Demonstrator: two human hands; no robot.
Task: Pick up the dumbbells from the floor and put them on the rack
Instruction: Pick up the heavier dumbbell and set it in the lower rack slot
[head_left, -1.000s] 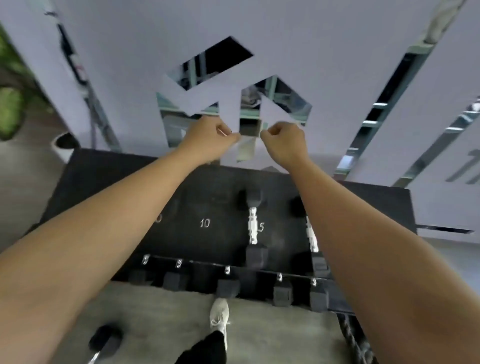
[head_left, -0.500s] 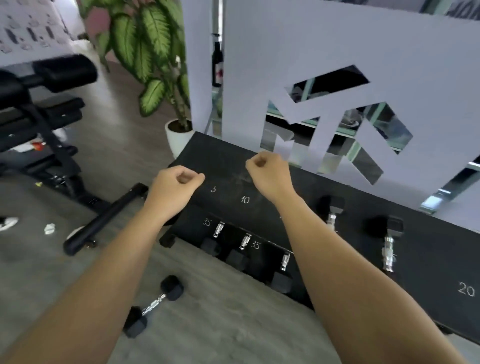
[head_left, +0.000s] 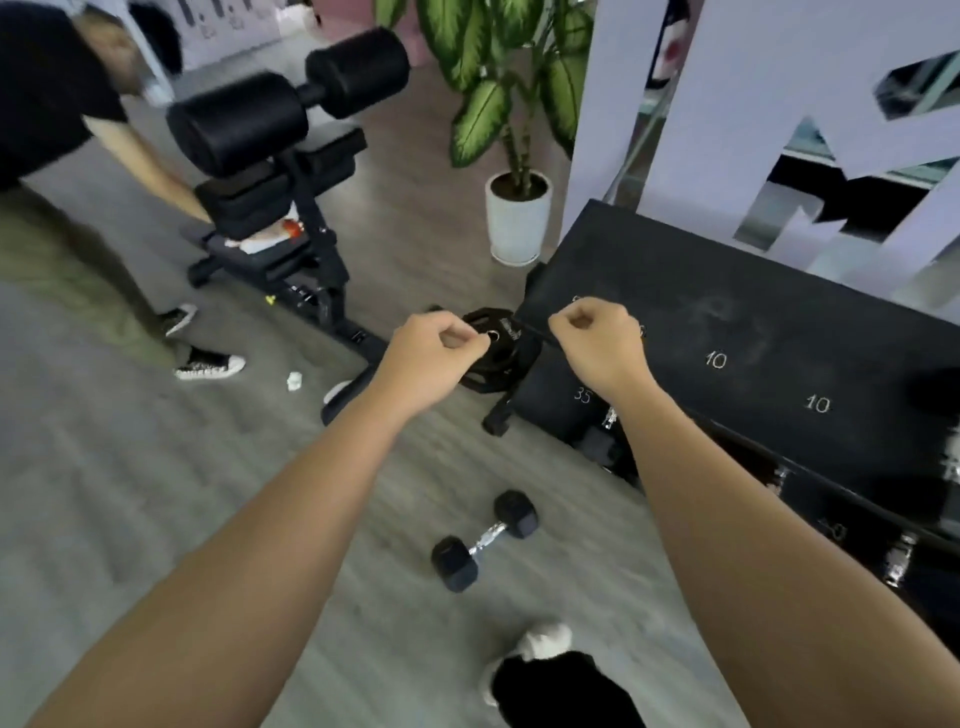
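A black hex dumbbell (head_left: 484, 540) with a chrome handle lies on the grey floor between my forearms, just in front of the black rack (head_left: 737, 332). The rack fills the right side, with white weight numbers on its top shelf and several dumbbells on its lower shelf (head_left: 898, 564). My left hand (head_left: 434, 358) and my right hand (head_left: 597, 345) are both stretched out at chest height, fingers curled into loose fists with nothing in them. Both hands are well above the floor dumbbell.
Black weight plates (head_left: 493, 353) lean by the rack's left end. A black weight bench (head_left: 280, 171) stands at the left, and another person (head_left: 62, 171) bends over it. A potted plant (head_left: 517, 208) is behind the rack. My white shoe (head_left: 540, 644) is near the dumbbell.
My view has swung left and down from the rack's top to its left end. The floor dumbbell has come toward the middle of view. Both fists stayed closed and empty.
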